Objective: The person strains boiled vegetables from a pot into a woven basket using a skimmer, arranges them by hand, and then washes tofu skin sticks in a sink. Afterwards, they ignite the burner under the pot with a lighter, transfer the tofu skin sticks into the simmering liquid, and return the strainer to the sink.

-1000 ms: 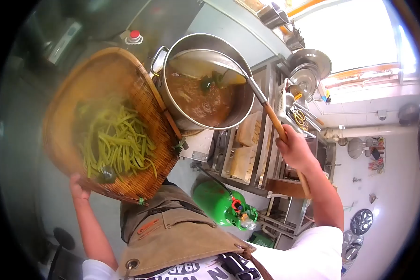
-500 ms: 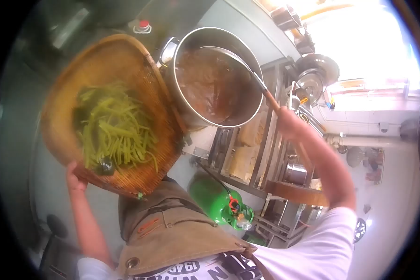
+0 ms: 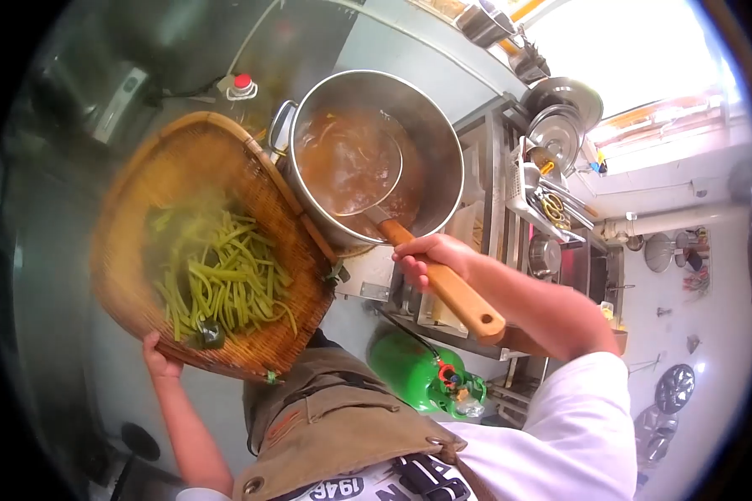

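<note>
My left hand (image 3: 160, 357) grips the lower left rim of a woven bamboo basket (image 3: 142, 242). Green vegetable strips (image 3: 226, 280) lie in a pile inside it, with a dark green piece (image 3: 210, 334) near the lower edge. To the basket's right stands a big steel pot (image 3: 453, 167) of steaming reddish-brown liquid (image 3: 414, 163). My right hand (image 3: 430, 257) is wrapped round the wooden handle (image 3: 464, 305) of a wide ladle (image 3: 355, 163); its head is in the liquid, partly hidden by steam.
Below the pot stands a green gas cylinder (image 3: 405, 371) with a hose. A metal rack (image 3: 497, 192) is to the right, with a white basket of utensils (image 3: 522, 196) and round lids (image 3: 556, 138). A red-capped bottle (image 3: 241, 83) stands behind the basket.
The ladle has dropped from the pot's upper side into the liquid, and my right hand has moved left and down towards the pot's near rim. The dark green pieces earlier on the ladle are gone from it.
</note>
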Demonstrator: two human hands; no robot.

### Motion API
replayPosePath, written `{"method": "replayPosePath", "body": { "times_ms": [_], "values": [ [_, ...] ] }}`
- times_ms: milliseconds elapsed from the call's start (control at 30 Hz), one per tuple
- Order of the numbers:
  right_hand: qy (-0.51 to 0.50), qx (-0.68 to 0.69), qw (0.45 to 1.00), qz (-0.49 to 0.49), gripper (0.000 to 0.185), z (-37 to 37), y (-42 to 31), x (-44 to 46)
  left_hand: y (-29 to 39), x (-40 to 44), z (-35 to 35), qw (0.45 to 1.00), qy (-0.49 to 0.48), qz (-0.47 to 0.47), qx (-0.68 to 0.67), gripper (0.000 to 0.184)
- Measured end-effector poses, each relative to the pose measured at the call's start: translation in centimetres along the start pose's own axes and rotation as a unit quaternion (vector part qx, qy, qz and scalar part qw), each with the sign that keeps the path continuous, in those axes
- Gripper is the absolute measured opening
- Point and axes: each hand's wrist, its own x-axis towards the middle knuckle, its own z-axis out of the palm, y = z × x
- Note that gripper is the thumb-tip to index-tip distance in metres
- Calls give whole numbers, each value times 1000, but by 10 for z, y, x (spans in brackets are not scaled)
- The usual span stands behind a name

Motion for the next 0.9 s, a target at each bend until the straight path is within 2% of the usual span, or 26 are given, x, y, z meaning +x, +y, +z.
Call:
{"method": "replayPosePath", "body": {
  "times_ms": [100,167,333,500,600,667,800,867,900],
  "values": [
    [-54,89,994,-18,11,-12,16,-12,1,2,4,1000,-10,1,-10,62],
    [-82,98,991,-41,11,-27,27,-18,-2,8,-6,1000,3,10,-12,60],
    [-176,204,961,-60,12,-47,58,-22,7,-3,24,1000,27,1,-4,57],
    [-114,132,971,-166,15,-30,91,-44,5,0,23,998,-30,-34,-45,56],
    [-101,115,967,-206,15,-26,111,-62,6,-8,34,998,-51,16,-15,55],
    [-73,87,965,-237,19,-20,131,-75,6,2,17,999,-33,-20,-19,55],
    [-24,132,964,-229,23,-2,162,-72,2,11,2,998,-39,-31,-40,55],
    [-93,152,961,-210,21,-6,140,-65,-8,40,-30,995,-91,6,42,54],
    [-147,214,949,-177,20,-8,130,-64,-9,40,-28,994,-99,7,42,54]
  ]
}}
